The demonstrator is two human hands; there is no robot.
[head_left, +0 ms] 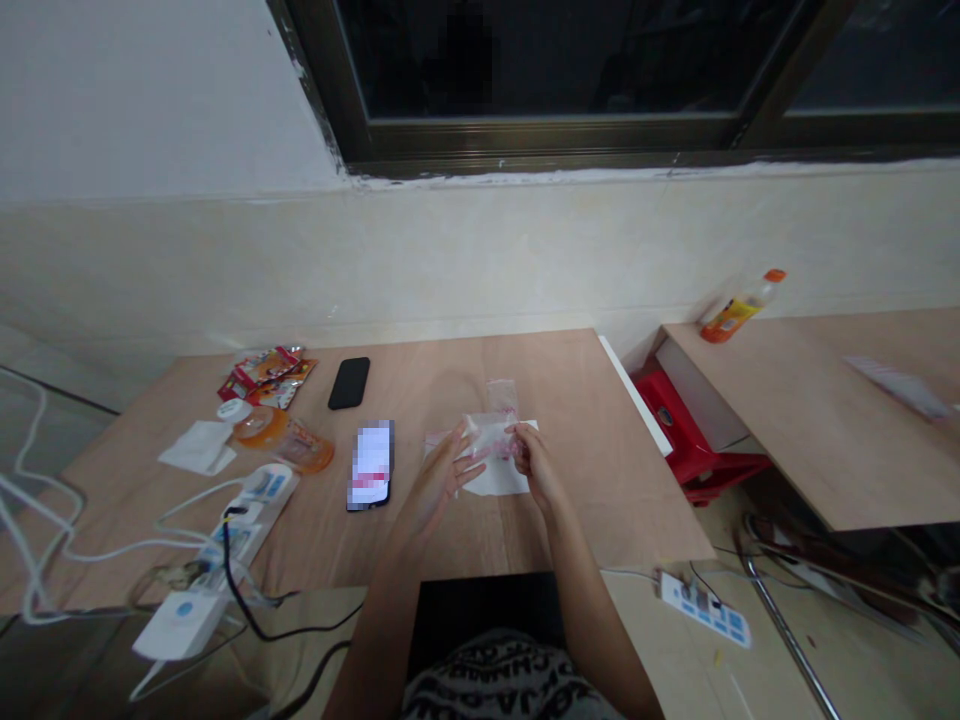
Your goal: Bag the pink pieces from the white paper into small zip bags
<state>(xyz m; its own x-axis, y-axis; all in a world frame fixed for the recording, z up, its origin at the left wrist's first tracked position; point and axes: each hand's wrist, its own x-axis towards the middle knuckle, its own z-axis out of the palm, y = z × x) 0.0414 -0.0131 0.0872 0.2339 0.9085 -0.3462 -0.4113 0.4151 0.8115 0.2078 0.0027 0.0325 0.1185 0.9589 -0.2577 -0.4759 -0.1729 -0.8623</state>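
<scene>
Over the table, a small clear plastic bag (489, 436) with faint pink print lies between my two hands. My right hand (531, 455) is closed, its thumb and fingers pinching the bag's right side. At the bag's left side is my left hand (444, 470), its fingers stretched and spread apart; whether they touch the plastic I cannot tell. Beneath the hands rests a white sheet of paper (499, 480), partly covered. Another clear plastic piece (502, 394) with pink marks lies just beyond the bag.
Left of my hands are a lit phone (370, 465), a black phone (349, 383), an orange drink bottle (281, 437) on its side, snack packets (268, 375) and a power strip (244, 530) with cables. A red stool (675, 430) stands between this table and another at right.
</scene>
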